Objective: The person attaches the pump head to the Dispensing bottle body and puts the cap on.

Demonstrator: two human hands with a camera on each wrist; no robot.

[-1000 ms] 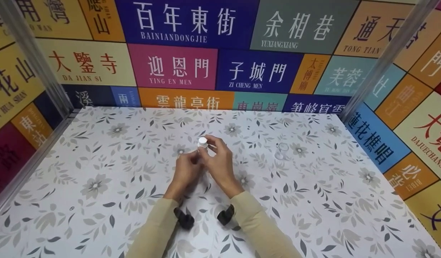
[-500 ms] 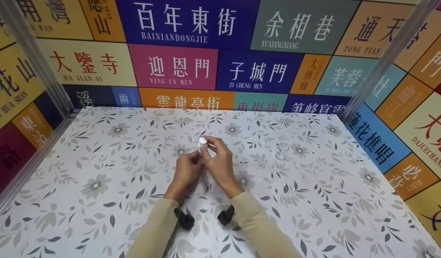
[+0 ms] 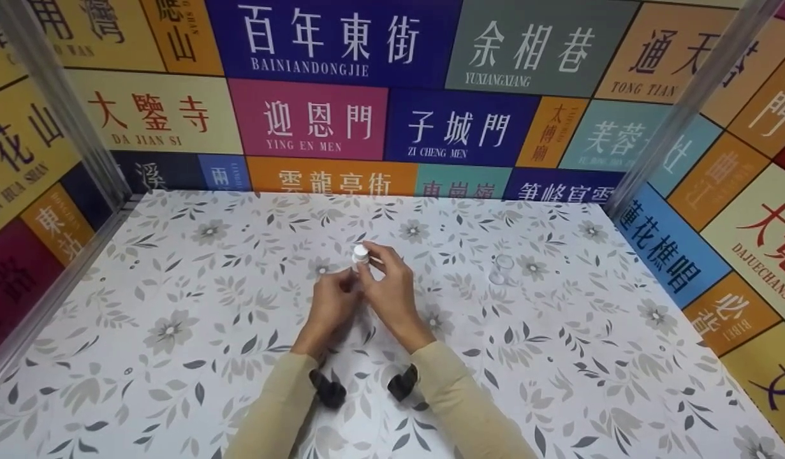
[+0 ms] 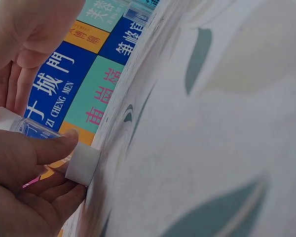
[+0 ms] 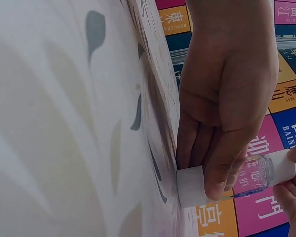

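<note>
A small clear bottle [image 5: 251,177] with a white base [image 5: 191,186] and a white top [image 3: 361,250] stands upright between the two hands. My left hand [image 3: 333,296] grips its lower part, thumb [image 4: 59,148] laid along the clear wall just above the base. The base sits right at the tabletop. With thumb and fingers, my right hand [image 3: 392,284] pinches the white top. In the right wrist view, only the right hand's fingers [image 5: 283,200] show, at the right edge. From the head view, the hands hide most of the clear body.
To the right of the hands, a small clear cylindrical piece [image 3: 502,269] stands on the table. A white cloth with grey leaves and flowers covers the tabletop [image 3: 239,395]. Behind it rises a wall of coloured panels [image 3: 309,118]. Black cameras [image 3: 329,389] sit at both wrists.
Around the white top, the right hand's fingers have shifted very slightly. Both arms and the clear piece stay in place.
</note>
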